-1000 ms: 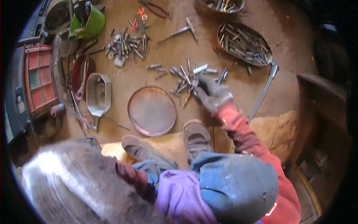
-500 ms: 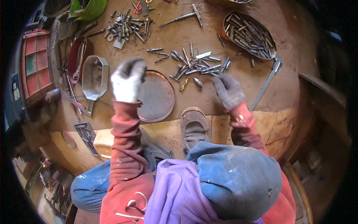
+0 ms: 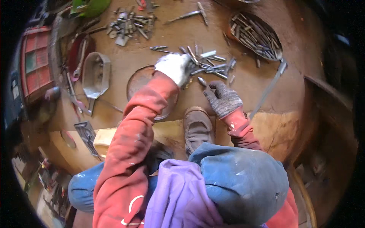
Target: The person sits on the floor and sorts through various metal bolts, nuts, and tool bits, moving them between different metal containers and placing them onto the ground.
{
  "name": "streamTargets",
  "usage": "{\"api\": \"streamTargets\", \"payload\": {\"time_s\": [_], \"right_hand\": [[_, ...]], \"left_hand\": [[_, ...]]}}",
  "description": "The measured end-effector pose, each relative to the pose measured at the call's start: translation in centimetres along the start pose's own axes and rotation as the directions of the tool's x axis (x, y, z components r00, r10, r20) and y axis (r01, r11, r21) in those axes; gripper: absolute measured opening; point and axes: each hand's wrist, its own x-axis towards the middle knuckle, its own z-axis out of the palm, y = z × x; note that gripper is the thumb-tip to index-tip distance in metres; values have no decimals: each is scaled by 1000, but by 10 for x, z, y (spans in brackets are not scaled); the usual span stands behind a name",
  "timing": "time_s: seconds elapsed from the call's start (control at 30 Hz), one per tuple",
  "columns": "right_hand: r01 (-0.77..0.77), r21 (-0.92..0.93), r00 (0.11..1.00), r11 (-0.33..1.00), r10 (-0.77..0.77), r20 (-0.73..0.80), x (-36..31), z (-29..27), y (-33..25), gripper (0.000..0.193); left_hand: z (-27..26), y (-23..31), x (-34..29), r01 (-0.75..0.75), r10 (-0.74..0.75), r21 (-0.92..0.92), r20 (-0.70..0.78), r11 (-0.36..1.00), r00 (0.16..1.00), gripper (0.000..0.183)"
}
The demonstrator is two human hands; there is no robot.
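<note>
My left hand, in a white glove with dark fingers, reaches over the left side of a loose pile of metal drill bits. Motion blurs its fingers, so their grip is hidden. My right hand, in a grey knitted glove, is just below the pile, thumb and forefinger apart, with nothing visible between them. Close to its fingertips lies a pointed metal bit. A short bit rests above that hand. Under my left forearm is a round metal plate, partly covered.
An oval container full of bits stands at upper right, beside a long metal strip. Metal pieces are heaped at upper left, near a T-handled tool. An octagonal pan sits left. My shoe is below the pile.
My left hand has swung right from beside the round plate to the bit pile. My right hand has drawn slightly down and left, away from the pile's edge, uncovering the short bit.
</note>
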Motion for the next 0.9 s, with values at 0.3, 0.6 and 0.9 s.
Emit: {"api": "streamTargets", "payload": {"time_s": [0.3,0.6,0.9], "right_hand": [[36,-136,999,990,-36,-2,32,21,-19,31],[136,218,988,966,-148,41,26,19,1,33],[-377,807,919,455,72,388,7,19,-14,17]], "left_hand": [[-15,-12,-35,225,-428,-534,-292,815,855,27],[-58,-128,-111,152,-943,-960,-189,236,275,16],[-51,-153,-117,150,-662,-675,-613,723,432,37]]}}
